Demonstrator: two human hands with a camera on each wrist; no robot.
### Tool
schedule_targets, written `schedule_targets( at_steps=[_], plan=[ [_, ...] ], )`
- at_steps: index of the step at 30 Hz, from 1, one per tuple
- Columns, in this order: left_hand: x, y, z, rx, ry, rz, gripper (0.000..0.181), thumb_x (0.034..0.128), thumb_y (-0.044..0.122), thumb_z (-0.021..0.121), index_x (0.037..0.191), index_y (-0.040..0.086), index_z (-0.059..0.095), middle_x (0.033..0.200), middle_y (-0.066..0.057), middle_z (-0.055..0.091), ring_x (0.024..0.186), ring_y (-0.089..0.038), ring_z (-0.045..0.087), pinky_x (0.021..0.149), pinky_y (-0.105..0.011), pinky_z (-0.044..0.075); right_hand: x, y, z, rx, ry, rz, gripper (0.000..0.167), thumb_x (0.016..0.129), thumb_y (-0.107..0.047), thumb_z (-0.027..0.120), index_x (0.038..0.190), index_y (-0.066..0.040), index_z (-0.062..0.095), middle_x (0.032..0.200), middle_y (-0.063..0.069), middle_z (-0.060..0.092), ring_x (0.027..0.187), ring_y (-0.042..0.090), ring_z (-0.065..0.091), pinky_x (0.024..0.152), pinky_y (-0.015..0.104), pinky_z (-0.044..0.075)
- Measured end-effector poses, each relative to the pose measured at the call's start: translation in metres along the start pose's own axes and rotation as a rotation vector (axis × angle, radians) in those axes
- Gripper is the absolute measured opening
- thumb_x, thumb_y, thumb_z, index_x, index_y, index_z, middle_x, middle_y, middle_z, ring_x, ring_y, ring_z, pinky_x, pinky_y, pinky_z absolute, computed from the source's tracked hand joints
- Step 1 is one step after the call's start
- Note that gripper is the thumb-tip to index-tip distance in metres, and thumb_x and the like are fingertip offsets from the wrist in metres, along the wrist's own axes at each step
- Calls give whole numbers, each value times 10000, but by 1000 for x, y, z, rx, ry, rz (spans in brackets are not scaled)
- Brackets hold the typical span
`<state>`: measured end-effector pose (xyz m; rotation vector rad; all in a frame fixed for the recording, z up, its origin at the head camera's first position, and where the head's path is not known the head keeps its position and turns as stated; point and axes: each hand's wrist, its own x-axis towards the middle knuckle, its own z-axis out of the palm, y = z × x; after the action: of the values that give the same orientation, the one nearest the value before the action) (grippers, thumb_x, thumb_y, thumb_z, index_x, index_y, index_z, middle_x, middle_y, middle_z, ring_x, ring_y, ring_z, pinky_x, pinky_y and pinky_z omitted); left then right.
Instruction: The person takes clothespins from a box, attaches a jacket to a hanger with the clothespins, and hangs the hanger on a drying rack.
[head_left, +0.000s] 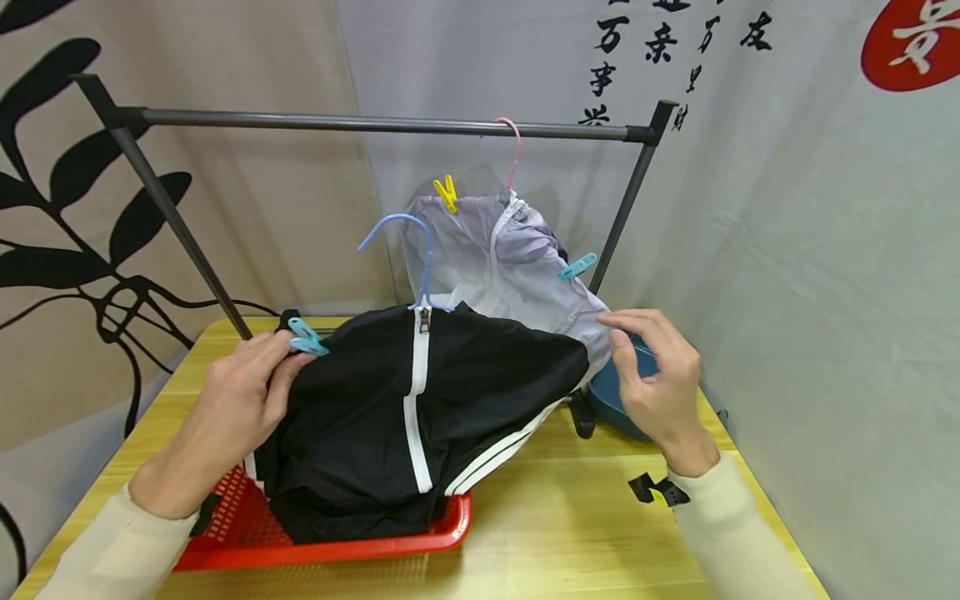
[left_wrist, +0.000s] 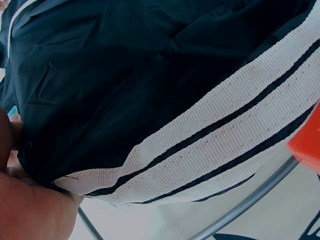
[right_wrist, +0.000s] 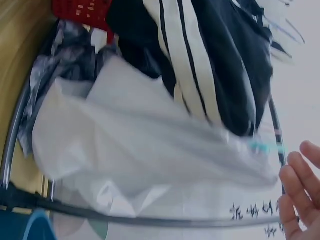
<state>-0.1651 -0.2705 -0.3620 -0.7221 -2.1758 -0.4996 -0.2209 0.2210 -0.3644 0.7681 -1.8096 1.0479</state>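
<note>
A black jacket [head_left: 495, 375] with a white-edged zip and white sleeve stripes [left_wrist: 210, 135] leans over a red basket [head_left: 375, 550]. A blue hanger [head_left: 427, 258] comes out of its collar, the hook off the rail. My left hand [head_left: 232, 408] pinches the jacket's left shoulder, where a light-blue clothespin [head_left: 306, 337] sits at the fingertips. My right hand [head_left: 660, 375], fingers loosely bent, holds nothing beside a pale grey jacket [head_left: 457, 242]. That jacket hangs by a pink hanger [head_left: 516, 154], with a yellow clothespin [head_left: 446, 194] and another light-blue clothespin [head_left: 577, 267] on its shoulders.
A dark metal rack [head_left: 322, 122] stands across the back of the wooden table [head_left: 555, 533]. On the right, behind my right hand, is a blue container [head_left: 611, 396]. Printed cloth walls [head_left: 787, 208] enclose the back and right side.
</note>
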Motion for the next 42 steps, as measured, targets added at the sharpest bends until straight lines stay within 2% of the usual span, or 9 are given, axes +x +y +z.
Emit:
schedule_targets(
  at_steps=[8, 15, 18, 21, 24, 28, 35, 38, 42],
  plan=[
    [-2, -2, -1, 8, 4, -7, 517, 1241, 433, 465, 1054, 27, 725, 859, -64, 694, 745, -143, 540, 689, -254, 465, -5, 31, -24, -50, 33, 135, 206, 1100, 32, 665, 1177, 35, 856, 1143, 243, 835, 1160, -42, 723, 1060, 166, 541],
    [-3, -1, -2, 12, 0, -11, 514, 1241, 436, 468, 1047, 34, 722, 851, -52, 682, 741, -127, 516, 685, -250, 447, -9, 55, -37, -182, -55, 242, 216, 1164, -77, 668, 1235, -44, 870, 1191, 186, 840, 1107, -149, 634, 1007, 86, 493],
    [-4, -2, -4, 12, 9, -10, 539, 1248, 451, 456, 1022, 30, 706, 820, -46, 647, 738, -125, 504, 672, -245, 421, -8, 66, -39, -242, -110, 300, 236, 1192, -152, 656, 1258, -66, 866, 1213, 162, 839, 1069, -91, 653, 980, 63, 482],
    [-6, -2, -6, 16, 24, -11, 556, 1252, 461, 449, 1005, 31, 701, 807, -41, 637, 732, -125, 499, 661, -244, 399, -8, 77, -39, -285, -191, 374, 272, 1214, -210, 628, 1301, -78, 849, 1268, 151, 825, 1070, 103, 726, 971, 163, 550],
    [-6, -2, -7, 24, 26, -13, 548, 1249, 459, 454, 1025, 34, 717, 832, -45, 674, 739, -126, 517, 670, -247, 417, -6, 87, -40, -320, -294, 442, 289, 1221, -228, 613, 1344, -72, 823, 1322, 177, 795, 1134, 319, 757, 997, 409, 644],
    [-4, -1, -6, 18, 15, -10, 509, 1242, 436, 476, 1048, 37, 727, 850, -47, 686, 748, -128, 532, 682, -251, 437, -1, 101, -46, -362, -449, 523, 316, 1218, -217, 605, 1384, -14, 781, 1364, 261, 751, 1221, 469, 735, 1028, 682, 621],
    [-2, -1, -4, 8, 21, -10, 500, 1240, 433, 482, 1049, 49, 738, 854, -42, 701, 734, -111, 517, 681, -253, 433, 4, 134, -53, -481, -754, 703, 385, 1194, -221, 620, 1389, 88, 741, 1397, 357, 749, 1208, 534, 730, 1021, 682, 615],
    [-1, 0, -3, 10, 16, -8, 483, 1242, 416, 492, 1053, 47, 739, 866, -50, 716, 737, -119, 525, 688, -261, 436, 3, 149, -54, -530, -876, 756, 353, 1175, -221, 654, 1275, 94, 780, 1177, 298, 803, 986, 430, 730, 861, 553, 616],
    [0, -1, -1, 7, 15, -2, 505, 1247, 432, 472, 1058, 47, 739, 882, -58, 734, 744, -127, 537, 693, -261, 440, 1, 162, -55, -576, -972, 792, 303, 1140, -211, 708, 1111, 64, 830, 973, 203, 799, 852, 338, 688, 765, 462, 567]
  ],
)
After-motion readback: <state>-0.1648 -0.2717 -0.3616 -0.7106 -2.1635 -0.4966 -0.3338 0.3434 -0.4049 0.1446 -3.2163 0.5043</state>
